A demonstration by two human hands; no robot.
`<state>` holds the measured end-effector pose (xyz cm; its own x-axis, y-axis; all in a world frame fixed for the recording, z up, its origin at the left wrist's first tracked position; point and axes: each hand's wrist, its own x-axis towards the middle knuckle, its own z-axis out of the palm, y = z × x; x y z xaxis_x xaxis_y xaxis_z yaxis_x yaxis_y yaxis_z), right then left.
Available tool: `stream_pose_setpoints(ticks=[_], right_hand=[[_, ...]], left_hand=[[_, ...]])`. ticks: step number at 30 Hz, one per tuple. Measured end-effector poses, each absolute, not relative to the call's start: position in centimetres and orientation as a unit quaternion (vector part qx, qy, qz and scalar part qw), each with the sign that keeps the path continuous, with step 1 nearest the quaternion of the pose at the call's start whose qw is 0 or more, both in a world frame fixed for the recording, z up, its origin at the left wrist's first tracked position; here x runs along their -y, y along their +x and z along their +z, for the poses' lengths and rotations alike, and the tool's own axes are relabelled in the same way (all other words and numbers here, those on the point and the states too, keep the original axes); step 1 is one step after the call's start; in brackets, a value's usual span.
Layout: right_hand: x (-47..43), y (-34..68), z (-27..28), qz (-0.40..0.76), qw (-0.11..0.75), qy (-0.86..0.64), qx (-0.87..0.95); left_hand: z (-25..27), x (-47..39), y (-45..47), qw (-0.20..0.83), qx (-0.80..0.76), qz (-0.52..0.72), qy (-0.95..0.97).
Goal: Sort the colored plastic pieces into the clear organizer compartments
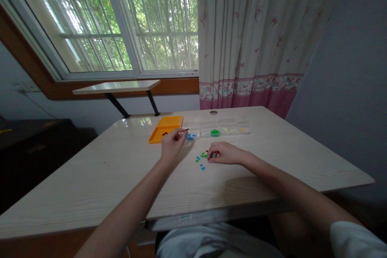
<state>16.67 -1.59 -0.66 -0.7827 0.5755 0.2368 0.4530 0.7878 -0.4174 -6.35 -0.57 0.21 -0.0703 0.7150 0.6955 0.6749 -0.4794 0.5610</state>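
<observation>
My left hand (171,144) is raised over the near side of the boxes, thumb and forefinger pinched on a small dark red piece (185,130). Just left of it lies an open orange box (156,137) with a dark piece (165,133) inside. My right hand (225,153) rests at a loose pile of small coloured pieces (204,155), its fingers closed together; what they hold, if anything, is hidden. Several blue pieces (202,167) lie scattered near those fingers. Behind, clear plastic boxes (205,132) hold blue pieces (190,137), green pieces (215,132), pale yellow pieces (229,130) and yellow-orange pieces (242,130).
The pale wooden table (121,177) runs to a window (163,20) and a patterned curtain (248,40). A small raised shelf (117,86) on black legs stands at the back left. A dark piece of furniture (36,149) is beyond the table's left edge.
</observation>
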Motion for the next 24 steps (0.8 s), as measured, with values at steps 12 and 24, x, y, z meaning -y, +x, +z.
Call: stream_pose_setpoints(ticks=[12, 24], right_hand=[[1.7, 16.6, -0.6, 0.208, 0.202, -0.273, 0.917], [1.3, 16.8, -0.8, 0.222, 0.211, -0.283, 0.909]], left_hand=[[-2.1, -3.5, -10.7, 0.052, -0.606, 0.526, 0.594], [-1.0, 0.8, -5.9, 0.133, -0.433, 0.280, 0.846]])
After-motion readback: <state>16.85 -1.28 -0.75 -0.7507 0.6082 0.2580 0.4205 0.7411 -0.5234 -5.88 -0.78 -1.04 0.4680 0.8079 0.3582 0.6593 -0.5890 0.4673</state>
